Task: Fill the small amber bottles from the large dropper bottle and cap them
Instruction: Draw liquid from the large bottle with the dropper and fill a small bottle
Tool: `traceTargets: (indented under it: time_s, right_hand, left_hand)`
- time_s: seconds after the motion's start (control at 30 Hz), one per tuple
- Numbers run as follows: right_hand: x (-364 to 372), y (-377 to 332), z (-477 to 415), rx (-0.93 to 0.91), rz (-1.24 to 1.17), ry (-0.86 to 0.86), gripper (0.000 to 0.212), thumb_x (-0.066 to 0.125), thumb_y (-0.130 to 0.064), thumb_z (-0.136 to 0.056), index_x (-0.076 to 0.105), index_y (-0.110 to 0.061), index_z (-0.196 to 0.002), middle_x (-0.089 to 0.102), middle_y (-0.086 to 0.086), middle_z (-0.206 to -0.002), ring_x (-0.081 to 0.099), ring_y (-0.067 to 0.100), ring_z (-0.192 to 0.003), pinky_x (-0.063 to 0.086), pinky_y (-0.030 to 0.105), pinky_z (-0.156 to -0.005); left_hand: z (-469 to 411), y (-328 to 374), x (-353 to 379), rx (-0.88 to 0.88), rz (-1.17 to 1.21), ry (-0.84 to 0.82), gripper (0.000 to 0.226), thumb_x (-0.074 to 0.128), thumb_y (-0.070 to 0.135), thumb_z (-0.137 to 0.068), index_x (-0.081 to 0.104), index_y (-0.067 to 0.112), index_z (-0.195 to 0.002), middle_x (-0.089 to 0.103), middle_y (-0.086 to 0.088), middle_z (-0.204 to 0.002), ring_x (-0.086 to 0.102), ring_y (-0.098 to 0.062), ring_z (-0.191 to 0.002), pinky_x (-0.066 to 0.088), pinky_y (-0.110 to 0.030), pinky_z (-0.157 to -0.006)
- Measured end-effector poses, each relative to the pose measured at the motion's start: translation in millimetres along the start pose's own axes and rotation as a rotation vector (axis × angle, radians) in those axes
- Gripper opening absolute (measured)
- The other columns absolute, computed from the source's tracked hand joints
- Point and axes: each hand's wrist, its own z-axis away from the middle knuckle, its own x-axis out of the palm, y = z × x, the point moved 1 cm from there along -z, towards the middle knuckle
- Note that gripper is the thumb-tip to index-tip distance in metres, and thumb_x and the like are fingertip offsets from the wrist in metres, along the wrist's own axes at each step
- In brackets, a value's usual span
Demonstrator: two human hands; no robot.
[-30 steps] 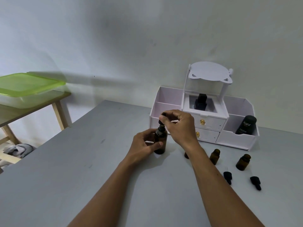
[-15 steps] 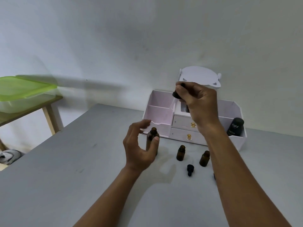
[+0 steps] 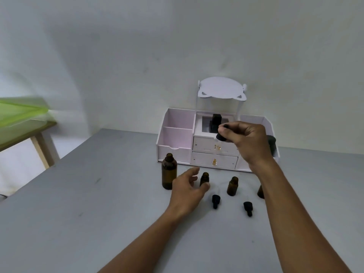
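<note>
Early days: the large bottle (image 3: pixel 169 174) stands open, right hand (image 3: pixel 246 142) pinching its dropper (image 3: pixel 220 137). Left hand (image 3: pixel 189 190) is spread loosely round the small bottle (image 3: pixel 204 179) beside it, uncapped.

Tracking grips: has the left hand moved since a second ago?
Yes. The left hand let go of the large dropper bottle and shifted right of it, toward a small amber bottle.

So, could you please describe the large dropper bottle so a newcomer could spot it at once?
On the grey table, find the white drawer organiser at the back. Just in front of its left end stands the large dropper bottle. It is the tallest amber bottle, leftmost of the row, with its neck open.
</note>
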Motion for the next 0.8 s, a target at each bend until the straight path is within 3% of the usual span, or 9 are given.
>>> traceTargets:
  time_s: [0.1,0.27,0.53,0.7,0.8]
  right_hand:
    - [0,7,-2,0.020,0.005,-0.008,0.009,0.077,-0.012,-0.084,0.078,-0.019,-0.088,0.078,-0.005,-0.080,0.076,0.011,-0.077,0.062,0.026,-0.078]
    - [8,20,-1,0.043,0.051,-0.014,0.006,0.080,-0.014,-0.081,0.079,-0.020,-0.084,0.078,0.002,-0.080,0.075,0.017,-0.078,0.063,0.037,-0.080]
    - [11,29,-3,0.092,0.064,-0.004,0.003,0.081,-0.020,-0.080,0.081,-0.022,-0.082,0.078,0.003,-0.079,0.074,0.029,-0.080,0.063,0.046,-0.078]
    - [11,31,-3,0.094,0.060,-0.004,0.005,0.081,-0.020,-0.080,0.081,-0.019,-0.085,0.077,0.007,-0.080,0.072,0.034,-0.079,0.061,0.047,-0.082]
    - [12,33,-3,0.105,0.052,-0.013,0.004,0.081,-0.021,-0.080,0.080,-0.020,-0.084,0.078,0.004,-0.079,0.074,0.029,-0.079,0.061,0.048,-0.082]
  left_hand:
    - [-6,0,0,-0.005,-0.003,-0.028,0.060,0.077,0.022,-0.085,0.054,0.019,-0.140,0.060,0.000,-0.139,0.059,-0.014,-0.123,0.046,-0.025,-0.102]
    - [-12,-4,-3,0.005,-0.011,-0.030,0.054,0.081,0.017,-0.080,0.064,0.015,-0.131,0.072,0.001,-0.119,0.068,-0.008,-0.106,0.052,-0.028,-0.102]
    - [-15,-10,-3,0.061,-0.020,-0.046,0.041,0.080,0.010,-0.080,0.072,0.015,-0.120,0.072,0.013,-0.095,0.068,0.012,-0.086,0.048,-0.003,-0.081]
    - [-15,-12,-1,0.065,-0.025,-0.042,0.037,0.079,0.006,-0.081,0.073,0.012,-0.117,0.070,0.014,-0.090,0.063,0.022,-0.077,0.044,0.002,-0.072]
    - [-16,-13,-1,0.068,-0.028,-0.041,0.036,0.078,0.007,-0.081,0.073,0.013,-0.117,0.070,0.014,-0.090,0.062,0.023,-0.076,0.044,0.002,-0.071]
